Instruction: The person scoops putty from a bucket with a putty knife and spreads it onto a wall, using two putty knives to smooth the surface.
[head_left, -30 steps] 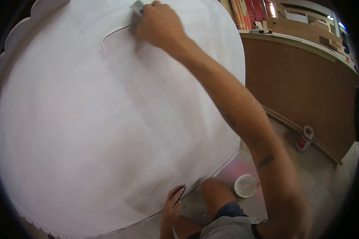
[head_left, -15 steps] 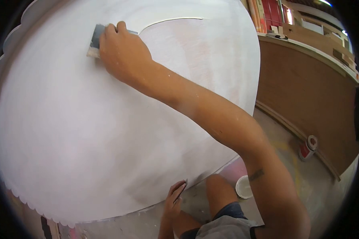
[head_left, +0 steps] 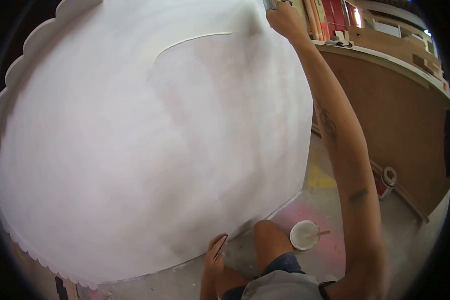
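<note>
A large white panel [head_left: 135, 150] with a scalloped edge fills most of the view, with a thin curved ridge line near its top. My right hand [head_left: 284, 17] reaches to the panel's upper right edge, closed around a flat scraper [head_left: 270, 4] whose grey blade shows at the top of the frame. My left hand [head_left: 216, 252] rests low at the panel's bottom edge, beside my knee [head_left: 267, 237], and grips a small dark flat thing that is hard to make out.
A white tub [head_left: 305, 235] with a stick in it stands on the floor right of my knee. A red and white can [head_left: 386, 180] stands by a brown wooden board [head_left: 390, 110]. Boards and red stock lean at the top right.
My right hand swept with the scraper from the panel's upper left across to its upper right edge. My left hand stayed at the bottom edge.
</note>
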Available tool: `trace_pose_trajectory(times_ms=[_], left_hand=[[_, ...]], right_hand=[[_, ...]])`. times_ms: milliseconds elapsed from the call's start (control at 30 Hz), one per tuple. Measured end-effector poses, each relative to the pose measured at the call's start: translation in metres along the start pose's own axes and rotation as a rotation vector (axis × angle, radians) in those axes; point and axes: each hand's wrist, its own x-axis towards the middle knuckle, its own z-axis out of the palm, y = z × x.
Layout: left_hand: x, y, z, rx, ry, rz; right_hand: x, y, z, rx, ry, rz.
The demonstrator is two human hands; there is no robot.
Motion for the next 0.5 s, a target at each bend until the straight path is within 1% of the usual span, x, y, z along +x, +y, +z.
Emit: trace_pose_trajectory(times_ms=[33,67,133,167,233,300,367,433,500], left_hand=[[0.001,-0.001,0.0,-0.036,0.005,0.005],[0.001,-0.001,-0.001,-0.031,0.001,0.009],[0.003,-0.002,-0.002,-0.06,0.011,-0.036],[0.003,-0.001,-0.003,-0.054,0.014,-0.031],[0.002,0.002,-0.003,-0.042,0.026,-0.053],[0.003,-0.005,-0.003,-0.037,0.016,-0.058],[0.002,-0.009,-0.007,-0.033,0.002,-0.064],[0.002,-0.011,-0.008,-0.022,-0.009,-0.064],[0.0,-0.012,-0.009,-0.029,-0.004,-0.055]], right_hand=[[0.004,0.005,-0.005,-0.016,-0.062,0.059],[0.008,0.01,0.002,-0.014,-0.055,0.064],[0.013,0.01,0.025,-0.06,0.095,0.051],[0.012,0.0,0.027,-0.053,0.1,0.051],[0.004,-0.026,0.035,-0.133,0.068,-0.025],[-0.016,-0.067,0.024,-0.139,0.027,-0.132],[-0.023,-0.103,0.039,-0.13,0.159,-0.174],[-0.037,-0.135,0.04,-0.018,0.233,-0.276],[-0.043,-0.17,0.055,-0.01,0.26,-0.336]])
